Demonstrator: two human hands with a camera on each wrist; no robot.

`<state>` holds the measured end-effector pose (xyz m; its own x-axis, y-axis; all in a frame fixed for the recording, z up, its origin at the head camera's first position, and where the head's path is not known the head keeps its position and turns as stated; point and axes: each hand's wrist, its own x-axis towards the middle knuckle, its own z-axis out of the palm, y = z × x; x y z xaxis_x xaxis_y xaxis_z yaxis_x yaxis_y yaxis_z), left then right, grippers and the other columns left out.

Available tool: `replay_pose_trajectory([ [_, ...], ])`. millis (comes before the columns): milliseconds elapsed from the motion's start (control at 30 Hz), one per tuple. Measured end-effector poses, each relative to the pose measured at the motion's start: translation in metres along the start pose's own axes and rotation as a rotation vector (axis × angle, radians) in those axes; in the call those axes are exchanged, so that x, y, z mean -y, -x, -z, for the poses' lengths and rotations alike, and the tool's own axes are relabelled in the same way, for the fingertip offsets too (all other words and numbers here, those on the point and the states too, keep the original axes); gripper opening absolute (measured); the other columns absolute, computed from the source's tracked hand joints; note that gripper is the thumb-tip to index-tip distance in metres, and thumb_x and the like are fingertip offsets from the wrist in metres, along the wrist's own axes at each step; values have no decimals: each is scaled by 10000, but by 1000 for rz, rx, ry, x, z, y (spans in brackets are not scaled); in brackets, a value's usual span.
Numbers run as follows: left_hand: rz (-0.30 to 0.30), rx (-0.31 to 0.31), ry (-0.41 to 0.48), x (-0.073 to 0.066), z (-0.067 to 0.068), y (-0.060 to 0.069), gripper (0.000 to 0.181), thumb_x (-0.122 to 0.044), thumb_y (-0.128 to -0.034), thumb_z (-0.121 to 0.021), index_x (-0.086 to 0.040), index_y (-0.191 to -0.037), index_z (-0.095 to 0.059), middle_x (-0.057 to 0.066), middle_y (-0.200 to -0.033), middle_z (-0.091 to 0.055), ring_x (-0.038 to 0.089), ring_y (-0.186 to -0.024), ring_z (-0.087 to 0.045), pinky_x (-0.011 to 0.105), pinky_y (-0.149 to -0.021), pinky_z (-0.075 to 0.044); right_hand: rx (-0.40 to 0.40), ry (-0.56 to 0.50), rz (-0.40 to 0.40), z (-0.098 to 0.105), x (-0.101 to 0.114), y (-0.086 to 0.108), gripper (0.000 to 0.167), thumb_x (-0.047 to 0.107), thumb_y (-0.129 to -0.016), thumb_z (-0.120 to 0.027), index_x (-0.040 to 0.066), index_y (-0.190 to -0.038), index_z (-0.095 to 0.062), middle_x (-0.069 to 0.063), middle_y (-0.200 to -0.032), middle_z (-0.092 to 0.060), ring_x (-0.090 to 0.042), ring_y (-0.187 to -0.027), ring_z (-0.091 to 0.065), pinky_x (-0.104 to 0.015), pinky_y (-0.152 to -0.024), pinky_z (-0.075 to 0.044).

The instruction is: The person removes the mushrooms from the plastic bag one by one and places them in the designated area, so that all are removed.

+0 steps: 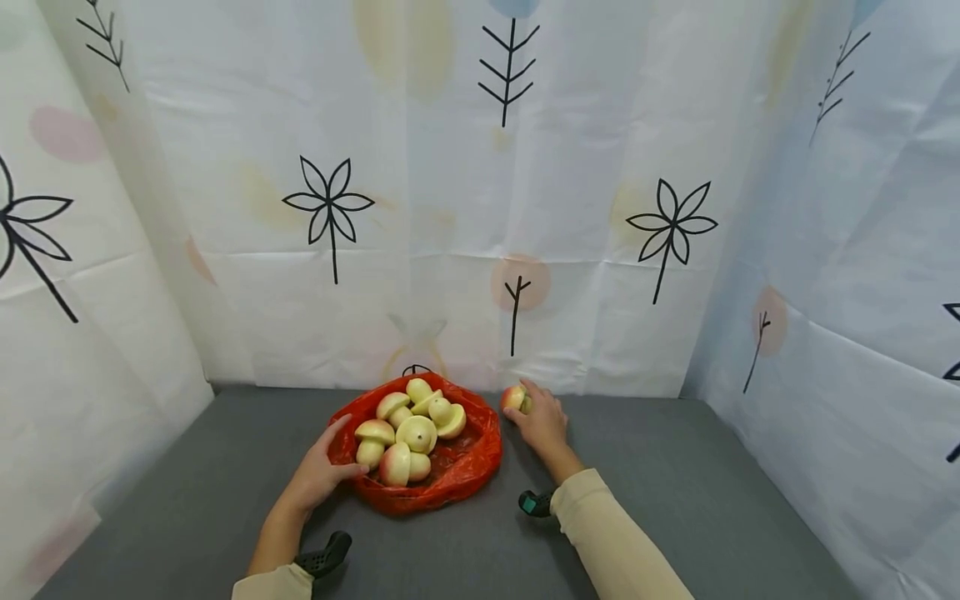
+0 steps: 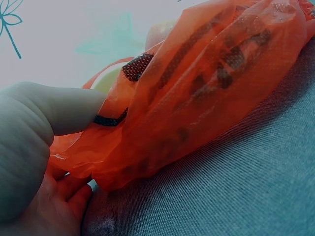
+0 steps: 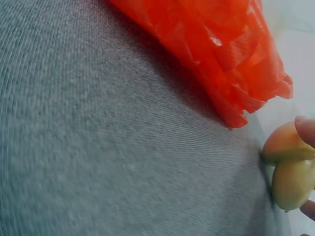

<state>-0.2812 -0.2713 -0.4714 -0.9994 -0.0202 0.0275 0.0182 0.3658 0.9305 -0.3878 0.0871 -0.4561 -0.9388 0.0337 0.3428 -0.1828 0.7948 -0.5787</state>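
A red plastic bag (image 1: 468, 467), its mouth spread wide, sits on the grey table with several mushroom-shaped pieces (image 1: 416, 433) inside, cream with pinkish-red caps. At its left side my left hand (image 1: 318, 475) grips the rim. In the left wrist view the thumb (image 2: 74, 109) presses on the red film (image 2: 162, 118) while the other fingers are partly hidden behind it. Right of the bag, my right hand (image 1: 542, 421) holds one more mushroom (image 1: 513, 398) between thumb and fingers. The right wrist view shows that mushroom (image 3: 290, 169) close to the table, with only fingertips in sight.
Grey cloth covers the table (image 1: 645, 483). White patterned curtains (image 1: 450, 208) stand behind it and at both sides. A dark band with a camera (image 1: 326, 556) is on the left wrist, and another (image 1: 535, 502) on the right.
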Motion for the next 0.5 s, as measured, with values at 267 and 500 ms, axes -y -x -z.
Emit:
replay_pose_trajectory([
  [267, -21, -9, -1, 1, 0, 1, 945, -179, -778, -801, -120, -1533, -235, 242, -1547, -175, 441, -1360, -221, 603, -1083, -239, 3, 25, 42, 14, 1, -4, 644, 354, -825, -772, 181, -1396, -529, -165, -1286, -569, -421, -1113, -524, -613, -888, -395],
  [500, -22, -9, -6, 0, 1, 0, 955, -204, -774, -808, -141, -1536, -236, 242, -1550, -172, 429, -1372, -209, 603, -1092, -215, 19, -50, 41, 27, 4, -7, 705, 337, -844, -763, 147, -1448, -453, -151, -1328, -554, -398, -1182, -505, -630, -947, -347],
])
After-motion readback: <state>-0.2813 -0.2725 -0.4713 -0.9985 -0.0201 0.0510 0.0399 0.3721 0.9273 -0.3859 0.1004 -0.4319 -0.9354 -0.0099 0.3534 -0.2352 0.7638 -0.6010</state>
